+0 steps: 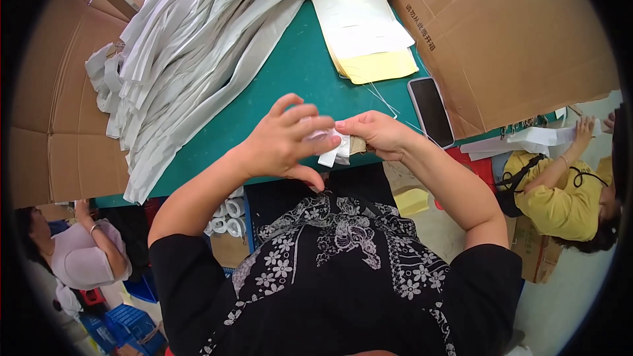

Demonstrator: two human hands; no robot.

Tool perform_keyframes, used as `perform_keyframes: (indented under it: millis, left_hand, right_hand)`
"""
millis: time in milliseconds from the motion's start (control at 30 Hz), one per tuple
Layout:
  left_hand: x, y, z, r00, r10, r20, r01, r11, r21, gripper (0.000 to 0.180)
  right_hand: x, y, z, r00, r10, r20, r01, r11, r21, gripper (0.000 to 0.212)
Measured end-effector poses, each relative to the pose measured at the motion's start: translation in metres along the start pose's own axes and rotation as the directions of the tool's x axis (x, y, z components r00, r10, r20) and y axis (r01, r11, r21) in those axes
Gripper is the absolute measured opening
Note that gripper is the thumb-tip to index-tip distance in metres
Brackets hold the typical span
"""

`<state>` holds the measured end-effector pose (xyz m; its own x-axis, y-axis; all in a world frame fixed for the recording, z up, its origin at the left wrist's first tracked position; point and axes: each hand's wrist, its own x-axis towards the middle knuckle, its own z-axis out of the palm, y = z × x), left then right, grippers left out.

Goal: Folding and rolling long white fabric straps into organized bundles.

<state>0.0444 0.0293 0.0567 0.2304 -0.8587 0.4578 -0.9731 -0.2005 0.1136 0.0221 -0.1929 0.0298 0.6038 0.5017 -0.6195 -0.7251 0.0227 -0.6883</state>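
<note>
Green surface point(264, 99) across the upper centre of the frame, carrying heaped white strips point(211, 33) at upper left, a paper stack point(362, 26) and a phone point(432, 112); cardboard point(514, 33) stands at upper right. Co-workers appear at lower left point(89, 257) and right point(560, 191), partly cropped by the lens rim. At centre, the right hand point(386, 133) has its grip pinched on a small white piece point(339, 151), partly covered, its shape unclear; the left hand point(283, 133), grip released, shows motion-blurred, spread fingers.
</note>
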Motion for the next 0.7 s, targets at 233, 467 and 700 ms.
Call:
perform_keyframes:
  millis: [233, 467, 700]
  left_hand:
    - [0.002, -0.002, -0.002, 0.991, -0.135, 0.011, 0.135, 0.991, 0.026, 0.024]
    - [0.0, -0.011, -0.003, 0.98, 0.134, 0.145, -0.173, 0.937, 0.303, 0.018]
    - [-0.031, -0.005, 0.003, 0.973, -0.222, 0.053, 0.227, 0.966, -0.123, 0.037]
  right_hand:
    - [0.007, 0.0, 0.003, 0.991, -0.116, -0.063, 0.105, 0.982, -0.158, 0.029]
    - [0.018, -0.005, 0.017, 0.985, 0.136, -0.104, -0.136, 0.991, 0.008, 0.033]
    - [0.024, -0.011, 0.033, 0.957, -0.282, 0.074, 0.257, 0.695, -0.672, 0.033]
